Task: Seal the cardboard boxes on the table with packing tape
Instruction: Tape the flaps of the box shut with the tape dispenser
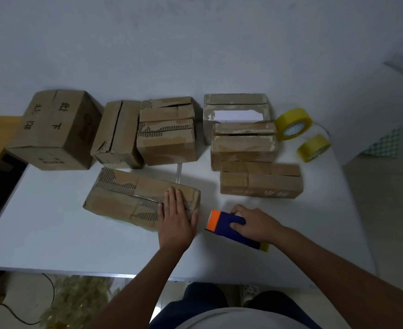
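Observation:
A long worn cardboard box (129, 195) lies near the middle of the white table (65, 245). My left hand (177, 217) rests flat on the box's right end, fingers straight. Just to the right, my right hand (255, 224) grips a blue tape dispenser (229, 225) with an orange front end, which sits on the table beside the box. A bit of yellow tape shows at the dispenser's rear.
Several more cardboard boxes stand behind: a large one (55, 129) at the far left, two (117, 134) (168, 131) in the middle, three (237, 110) (243, 143) (261, 180) at the right. Two yellow tape rolls (293, 124) (314, 148) lie at the far right.

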`<state>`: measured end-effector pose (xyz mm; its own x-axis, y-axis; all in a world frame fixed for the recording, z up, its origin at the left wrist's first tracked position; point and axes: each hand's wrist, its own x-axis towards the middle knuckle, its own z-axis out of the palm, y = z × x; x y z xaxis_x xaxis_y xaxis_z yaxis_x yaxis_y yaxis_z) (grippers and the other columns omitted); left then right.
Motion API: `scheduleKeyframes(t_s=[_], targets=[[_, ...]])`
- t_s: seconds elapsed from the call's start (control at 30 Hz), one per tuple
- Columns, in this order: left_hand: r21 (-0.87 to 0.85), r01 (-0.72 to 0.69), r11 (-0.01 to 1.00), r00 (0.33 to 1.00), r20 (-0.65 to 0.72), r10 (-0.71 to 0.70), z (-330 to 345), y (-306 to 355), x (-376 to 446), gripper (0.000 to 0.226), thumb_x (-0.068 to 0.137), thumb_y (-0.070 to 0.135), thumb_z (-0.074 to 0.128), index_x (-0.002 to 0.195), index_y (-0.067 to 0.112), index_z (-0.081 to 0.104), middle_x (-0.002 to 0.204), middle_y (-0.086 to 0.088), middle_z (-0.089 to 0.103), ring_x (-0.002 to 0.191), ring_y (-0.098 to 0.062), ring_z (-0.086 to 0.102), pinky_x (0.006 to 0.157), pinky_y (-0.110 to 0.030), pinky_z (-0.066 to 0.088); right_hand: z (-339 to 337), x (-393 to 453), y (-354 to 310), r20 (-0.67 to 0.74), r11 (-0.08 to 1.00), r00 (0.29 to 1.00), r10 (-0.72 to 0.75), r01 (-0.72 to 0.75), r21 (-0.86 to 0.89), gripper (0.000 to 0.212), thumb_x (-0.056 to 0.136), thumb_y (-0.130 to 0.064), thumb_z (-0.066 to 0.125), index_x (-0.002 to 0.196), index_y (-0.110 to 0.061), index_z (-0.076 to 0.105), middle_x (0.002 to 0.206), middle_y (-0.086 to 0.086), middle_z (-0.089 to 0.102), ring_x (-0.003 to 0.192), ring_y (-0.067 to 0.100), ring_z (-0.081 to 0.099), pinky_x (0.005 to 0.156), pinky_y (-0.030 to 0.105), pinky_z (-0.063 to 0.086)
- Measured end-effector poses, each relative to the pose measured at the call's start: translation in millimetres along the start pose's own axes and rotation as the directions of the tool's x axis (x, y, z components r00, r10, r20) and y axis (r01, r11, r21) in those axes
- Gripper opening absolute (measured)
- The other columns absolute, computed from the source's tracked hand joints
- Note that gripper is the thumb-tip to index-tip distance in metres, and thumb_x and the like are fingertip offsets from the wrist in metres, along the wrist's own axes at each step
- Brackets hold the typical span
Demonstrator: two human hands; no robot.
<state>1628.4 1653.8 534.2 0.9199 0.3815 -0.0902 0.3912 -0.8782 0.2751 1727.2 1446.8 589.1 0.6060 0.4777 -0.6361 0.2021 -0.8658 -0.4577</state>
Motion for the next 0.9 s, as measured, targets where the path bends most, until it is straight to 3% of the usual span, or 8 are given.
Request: scheduleKeyframes(t_s=[0.13, 0.37, 0.6, 0.77, 0.9], targets=[[0.058, 0.003, 0.998, 1.0, -0.007, -0.002, 6.7, -1.7, 2.4, 0.077, 0.099, 0.054, 0.02, 0.154, 0.001, 0.023, 0.161, -0.018, 0.02, 0.149, -0.033, 0.021, 0.119, -0.051, 0.019, 1.0, 1.2, -11.4, -0.069, 0.999, 0.997, -0.029, 0.03, 0.021, 0.036, 0.095, -0.045, 0.052, 0.127, -0.029, 0.054, 0.115, 0.002, 0.063, 0.095, 0.019, 0.061, 0.081, 0.034, 0.052], [0.112, -0.041, 0.993, 0.999, 0.017, 0.039, 7.3, -7.9, 0.9, 0.089, 0.095, 0.068, 0.004, 0.157, 0.005, 0.007, 0.164, -0.015, 0.006, 0.152, -0.028, 0.002, 0.12, -0.046, 0.004, 29.2, 18.0, -31.6, -0.143, 0.995, 0.989, 0.031, -0.016, 0.101, 0.033, 0.095, -0.044, 0.051, 0.119, -0.025, 0.063, 0.111, 0.003, 0.066, 0.092, 0.021, 0.064, 0.078, 0.033, 0.054], [0.126, -0.053, 0.991, 0.999, 0.019, 0.051, 5.1, -6.7, 0.4, 0.082, 0.097, 0.059, 0.019, 0.156, 0.002, 0.016, 0.162, -0.019, 0.015, 0.15, -0.033, 0.015, 0.119, -0.048, 0.011, 30.6, 26.6, -32.2, -0.142, 0.98, 0.983, 0.119, -0.094, 0.177, 0.031, 0.093, -0.045, 0.055, 0.111, -0.024, 0.068, 0.101, 0.002, 0.069, 0.084, 0.019, 0.065, 0.073, 0.031, 0.054], [0.131, -0.06, 0.99, 0.998, 0.023, 0.058, 3.7, -8.4, -1.8, 0.081, 0.097, 0.057, 0.022, 0.155, 0.002, 0.02, 0.162, -0.02, 0.016, 0.15, -0.034, 0.017, 0.119, -0.051, 0.019, 24.4, 30.7, -28.0, -0.157, 0.952, 0.954, 0.255, -0.218, 0.216, 0.035, 0.095, -0.045, 0.052, 0.097, -0.014, 0.067, 0.085, 0.004, 0.067, 0.075, 0.02, 0.065, 0.064, 0.028, 0.049], [0.124, -0.117, 0.985, 0.993, 0.037, 0.113, 1.2, -19.4, -10.6, 0.079, 0.096, 0.055, 0.025, 0.155, 0.002, 0.018, 0.162, -0.019, 0.016, 0.15, -0.034, 0.017, 0.118, -0.054, 0.024, 19.7, 18.5, -3.6, -0.374, 0.969, 0.895, 0.242, -0.242, 0.049, 0.035, 0.1, -0.042, 0.043, 0.124, -0.019, 0.054, 0.107, 0.008, 0.066, 0.093, 0.026, 0.063, 0.073, 0.033, 0.05]])
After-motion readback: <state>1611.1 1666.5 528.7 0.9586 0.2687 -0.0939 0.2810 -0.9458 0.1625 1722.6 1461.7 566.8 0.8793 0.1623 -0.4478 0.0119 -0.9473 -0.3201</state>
